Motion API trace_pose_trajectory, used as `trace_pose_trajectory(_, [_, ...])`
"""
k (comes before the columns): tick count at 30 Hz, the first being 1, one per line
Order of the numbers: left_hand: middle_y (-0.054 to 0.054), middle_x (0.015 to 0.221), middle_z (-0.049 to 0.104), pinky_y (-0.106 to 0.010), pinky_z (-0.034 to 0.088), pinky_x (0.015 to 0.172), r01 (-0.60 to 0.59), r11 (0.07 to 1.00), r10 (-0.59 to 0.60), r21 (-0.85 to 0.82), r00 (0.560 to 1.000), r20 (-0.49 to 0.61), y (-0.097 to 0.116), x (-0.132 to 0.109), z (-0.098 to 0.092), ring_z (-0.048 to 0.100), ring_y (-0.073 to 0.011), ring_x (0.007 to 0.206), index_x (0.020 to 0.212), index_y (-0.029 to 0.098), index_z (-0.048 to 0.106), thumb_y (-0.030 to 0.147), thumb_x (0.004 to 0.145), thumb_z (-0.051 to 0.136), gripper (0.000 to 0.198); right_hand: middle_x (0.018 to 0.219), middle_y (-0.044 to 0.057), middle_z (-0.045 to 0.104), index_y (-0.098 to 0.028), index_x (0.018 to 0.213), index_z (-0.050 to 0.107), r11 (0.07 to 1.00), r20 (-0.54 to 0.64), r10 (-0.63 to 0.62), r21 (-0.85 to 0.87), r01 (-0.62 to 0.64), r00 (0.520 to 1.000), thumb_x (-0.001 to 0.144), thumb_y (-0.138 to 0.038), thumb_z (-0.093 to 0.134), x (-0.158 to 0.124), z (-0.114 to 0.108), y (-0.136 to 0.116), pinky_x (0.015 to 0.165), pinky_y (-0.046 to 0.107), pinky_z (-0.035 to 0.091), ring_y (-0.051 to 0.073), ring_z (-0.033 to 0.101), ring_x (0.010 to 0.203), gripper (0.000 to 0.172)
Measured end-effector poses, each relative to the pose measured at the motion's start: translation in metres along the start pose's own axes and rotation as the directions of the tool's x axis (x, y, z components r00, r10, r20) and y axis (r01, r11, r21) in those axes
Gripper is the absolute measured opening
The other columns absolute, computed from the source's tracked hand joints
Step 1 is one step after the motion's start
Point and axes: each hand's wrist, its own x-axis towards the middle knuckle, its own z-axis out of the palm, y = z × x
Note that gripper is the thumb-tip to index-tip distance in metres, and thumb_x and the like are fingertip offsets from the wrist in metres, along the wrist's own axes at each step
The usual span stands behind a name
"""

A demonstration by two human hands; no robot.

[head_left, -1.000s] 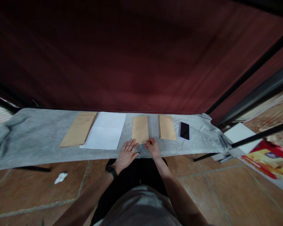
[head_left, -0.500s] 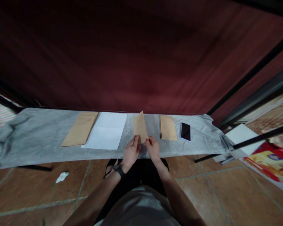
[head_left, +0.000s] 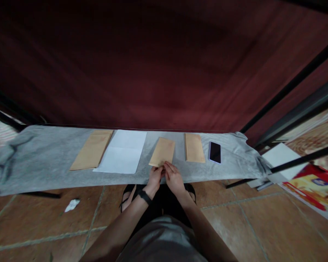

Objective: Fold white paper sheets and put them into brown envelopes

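Note:
A brown paper envelope [head_left: 163, 150] is tilted slightly above the grey cloth in front of me, its near edge between both hands. My left hand [head_left: 155, 177], with a dark band at the wrist, pinches that edge from below; some fingertips are hidden behind the paper. My right hand [head_left: 174, 177] lies against the same edge, its fingers together and bent over the paper. To the right is a small pile of similar brown envelopes [head_left: 195, 148]. White paper sheets [head_left: 123, 151] with a crease across them lie to the left, beside a stack of larger brown envelopes [head_left: 91, 150].
A phone [head_left: 215, 152] rests on the right part of the grey cloth [head_left: 49, 156] covering the narrow table. A dark red curtain [head_left: 147, 72] hangs behind it. Black metal bars [head_left: 292, 83] and a red and yellow box [head_left: 314, 187] are at right. White scrap [head_left: 72, 205] lies on the tiled floor.
The envelope has turned from a steep, narrow angle to lie flatter, showing its broad face. My left hand has slid down to its near edge, and my right hand has closed in beside it.

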Motion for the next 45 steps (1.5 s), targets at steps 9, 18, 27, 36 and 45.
trace_pose_trajectory(9, [-0.003, 0.07, 0.072, -0.023, 0.053, 0.067, 0.182, 0.956, -0.18, -0.228, 0.983, 0.027, -0.011, -0.006, 0.008, 0.068, -0.0124, 0.064, 0.073, 0.014, 0.066, 0.019, 0.066, 0.077, 0.014, 0.142, 0.01, 0.06, -0.017, 0.142, 0.055, 0.996, -0.038, -0.035, -0.084, 0.032, 0.999, 0.098, -0.013, 0.039, -0.019, 0.005, 0.026, 0.118, 0.047, 0.039, 0.022, 0.05, 0.137, 0.047])
trace_pose_trajectory(18, [-0.009, 0.083, 0.075, -0.03, 0.058, 0.072, 0.277, 0.956, -0.265, -0.093, 0.956, 0.126, -0.011, -0.019, -0.01, 0.072, -0.0182, 0.074, 0.083, 0.014, 0.069, 0.023, 0.076, 0.074, 0.012, 0.145, 0.01, 0.057, -0.016, 0.144, 0.052, 0.987, 0.083, -0.05, -0.146, 0.062, 0.995, 0.099, -0.018, 0.044, -0.03, 0.003, 0.04, 0.121, 0.045, 0.034, 0.021, 0.052, 0.136, 0.046])
trace_pose_trajectory(27, [-0.014, 0.151, 0.05, -0.048, 0.027, 0.123, -0.685, 0.199, 0.323, 0.701, 0.721, 0.613, -0.002, -0.03, -0.042, 0.04, -0.0258, 0.145, 0.139, 0.015, 0.056, 0.031, 0.098, 0.044, 0.045, 0.148, 0.012, 0.054, -0.014, 0.147, 0.048, 0.978, 0.105, -0.053, -0.197, 0.073, 0.993, 0.097, -0.013, 0.042, -0.03, 0.007, 0.029, 0.123, 0.046, 0.03, 0.021, 0.045, 0.141, 0.05])
trace_pose_trajectory(36, [-0.018, 0.159, 0.035, -0.047, 0.024, 0.124, -0.677, -0.116, 0.219, 0.726, 0.696, 0.684, -0.012, -0.03, -0.052, 0.026, -0.0282, 0.151, 0.151, 0.01, 0.04, 0.044, 0.098, 0.046, 0.064, 0.151, 0.01, 0.05, -0.016, 0.15, 0.044, 0.977, 0.127, -0.032, -0.205, 0.058, 0.991, 0.099, -0.02, 0.045, -0.04, 0.006, 0.03, 0.123, 0.047, 0.028, 0.022, 0.043, 0.143, 0.051])
trace_pose_trajectory(45, [-0.024, 0.157, 0.036, -0.048, 0.021, 0.124, -0.615, -0.079, 0.267, 0.785, 0.746, 0.611, -0.002, -0.031, -0.059, 0.028, -0.0317, 0.15, 0.147, 0.003, 0.044, 0.046, 0.098, 0.043, 0.066, 0.15, 0.009, 0.052, -0.017, 0.149, 0.046, 0.97, 0.051, 0.016, -0.241, -0.003, 0.999, 0.103, -0.024, 0.042, -0.044, 0.009, 0.032, 0.122, 0.048, 0.026, 0.023, 0.047, 0.14, 0.046])
